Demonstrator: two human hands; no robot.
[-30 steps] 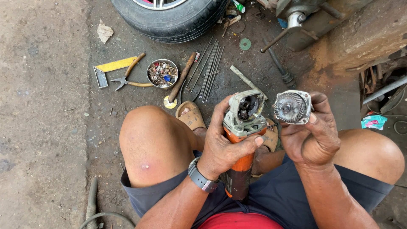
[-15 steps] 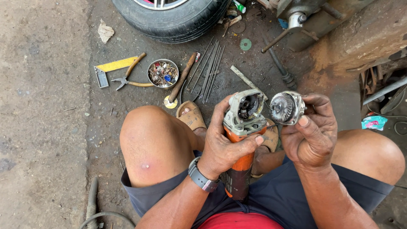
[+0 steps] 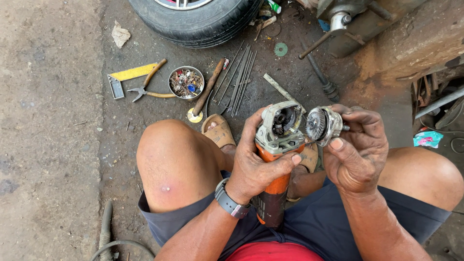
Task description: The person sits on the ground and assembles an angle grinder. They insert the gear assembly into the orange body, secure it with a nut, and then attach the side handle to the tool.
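Note:
My left hand [image 3: 256, 166] grips an orange angle grinder body [image 3: 275, 188] held upright between my knees, its grey gear housing [image 3: 280, 126] open at the top. My right hand [image 3: 357, 154] holds the round gear head cover [image 3: 323, 125], a toothed metal gear facing the housing, just to the right of the opening and almost touching it. A dark wristwatch [image 3: 231, 200] sits on my left wrist.
On the dirt ground lie pliers with orange handles [image 3: 147, 92], a yellow square [image 3: 128, 76], a tin of small parts [image 3: 186, 83], a hammer [image 3: 205, 94], thin metal rods [image 3: 239, 79] and a tyre [image 3: 198, 19]. Rusty machinery [image 3: 386, 34] stands at upper right.
My right hand has turned the gear head cover and brought it left and lower, close against the open housing. The left hand and grinder body stay put.

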